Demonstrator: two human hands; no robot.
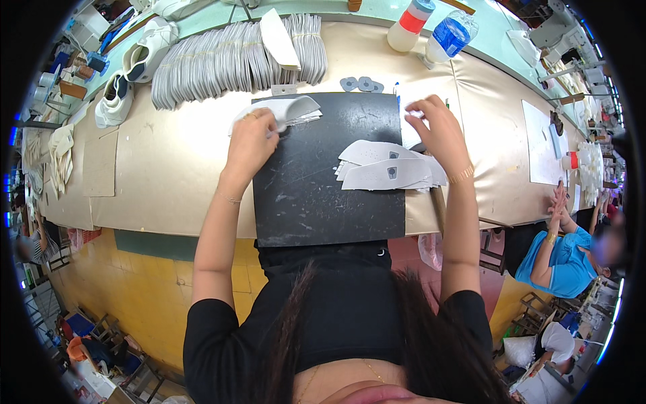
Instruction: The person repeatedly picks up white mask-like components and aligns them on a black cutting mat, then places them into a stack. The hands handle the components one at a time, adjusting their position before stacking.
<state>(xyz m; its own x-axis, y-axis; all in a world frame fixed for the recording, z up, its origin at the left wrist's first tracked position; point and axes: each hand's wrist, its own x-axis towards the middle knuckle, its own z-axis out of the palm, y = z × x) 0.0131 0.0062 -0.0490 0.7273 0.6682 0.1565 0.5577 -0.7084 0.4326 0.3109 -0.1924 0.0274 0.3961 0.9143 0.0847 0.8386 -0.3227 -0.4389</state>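
At the upper left of a black cutting board, my left hand has its fingers closed on the near edge of a white shoe piece. This piece curls upward over a small stack of similar ones. To the board's right, my right hand is raised with its fingers bent and thumb near the index finger; something small and pale may be between them, too small to name. Below it, white shoe pieces with small grey patches lie fanned in overlapping layers at the board's right side.
Long rows of bundled grey-white pieces stand behind the board, one white piece on top. Loose grey patches lie beyond the board. Two bottles stand far right, white shoes far left. A co-worker in blue sits at right.
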